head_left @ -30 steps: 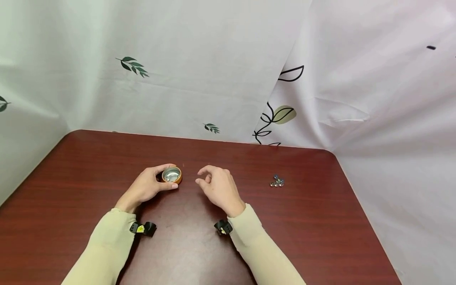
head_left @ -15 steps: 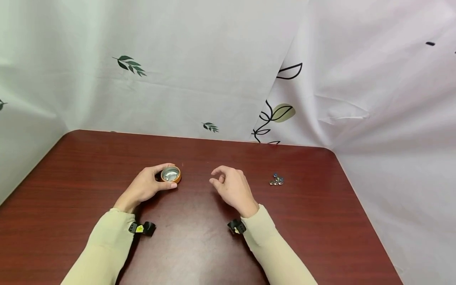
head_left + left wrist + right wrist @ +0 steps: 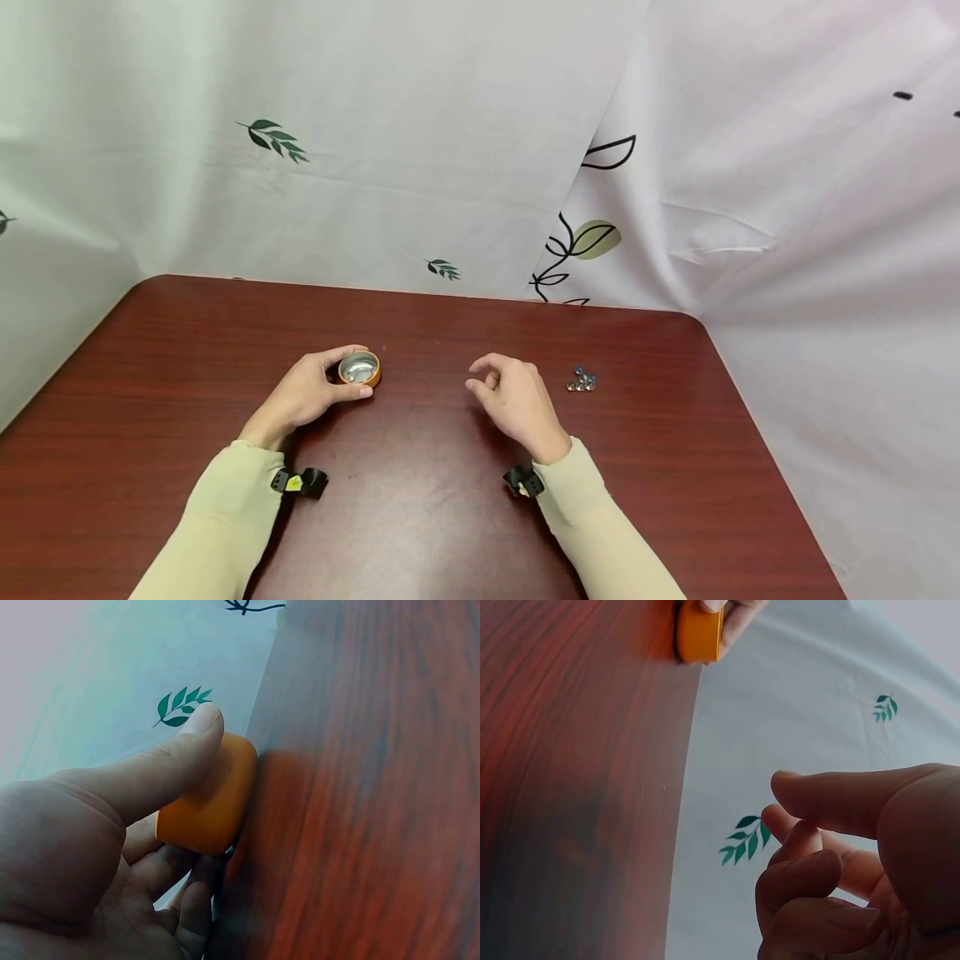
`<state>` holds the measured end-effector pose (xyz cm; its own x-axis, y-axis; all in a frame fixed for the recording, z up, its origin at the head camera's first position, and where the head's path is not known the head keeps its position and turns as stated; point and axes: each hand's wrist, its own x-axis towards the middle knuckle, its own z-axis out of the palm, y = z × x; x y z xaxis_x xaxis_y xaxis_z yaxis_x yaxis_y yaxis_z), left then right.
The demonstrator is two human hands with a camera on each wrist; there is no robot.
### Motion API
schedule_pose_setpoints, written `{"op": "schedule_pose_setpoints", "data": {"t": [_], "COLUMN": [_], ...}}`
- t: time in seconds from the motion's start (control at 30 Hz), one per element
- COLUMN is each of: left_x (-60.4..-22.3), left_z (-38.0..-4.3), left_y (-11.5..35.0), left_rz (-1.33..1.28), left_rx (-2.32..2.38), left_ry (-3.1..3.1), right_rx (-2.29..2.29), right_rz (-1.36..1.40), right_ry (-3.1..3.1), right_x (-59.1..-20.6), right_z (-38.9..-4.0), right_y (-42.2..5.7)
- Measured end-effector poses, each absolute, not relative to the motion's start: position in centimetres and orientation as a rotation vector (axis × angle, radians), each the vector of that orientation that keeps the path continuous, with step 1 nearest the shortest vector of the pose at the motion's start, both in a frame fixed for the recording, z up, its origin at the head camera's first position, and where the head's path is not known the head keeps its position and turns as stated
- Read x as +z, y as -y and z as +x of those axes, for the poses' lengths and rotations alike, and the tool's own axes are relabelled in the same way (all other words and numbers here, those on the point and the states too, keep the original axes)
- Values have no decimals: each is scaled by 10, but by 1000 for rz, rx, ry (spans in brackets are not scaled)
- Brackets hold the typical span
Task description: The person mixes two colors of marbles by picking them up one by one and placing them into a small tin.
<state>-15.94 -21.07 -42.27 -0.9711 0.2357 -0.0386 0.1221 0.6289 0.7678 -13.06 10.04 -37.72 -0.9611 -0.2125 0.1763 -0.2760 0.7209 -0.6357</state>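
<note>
Nearest to me are two pale yellow-green cloth sleeves (image 3: pixel 225 512), each with a small black device (image 3: pixel 523 482) at the cuff, above a glossy red-brown table (image 3: pixel 397 508). Further in, the right hand (image 3: pixel 517 400) hangs with thumb and forefinger apart, the other fingers loosely bent. The left hand (image 3: pixel 303 387) is clamped around a round orange container (image 3: pixel 214 802) with silvery inside, its opening upward, between thumb and fingers. From the right hand, this container lies well apart, to the left. Small shiny round pieces (image 3: pixel 581 380), some bluish, lie near, to its right. Behind the table hangs a whitish cloth (image 3: pixel 420 125) with green leaf prints (image 3: pixel 274 140).
</note>
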Motion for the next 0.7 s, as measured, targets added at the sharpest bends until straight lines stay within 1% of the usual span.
{"op": "schedule_pose_setpoints", "data": {"t": [0.7], "left_x": [-423], "left_z": [-160], "left_y": [210], "left_rz": [301], "left_rx": [1252], "left_ry": [-2729], "right_rx": [1222], "right_rz": [401], "right_ry": [2798], "right_x": [-375], "right_z": [-130], "right_y": [-135]}}
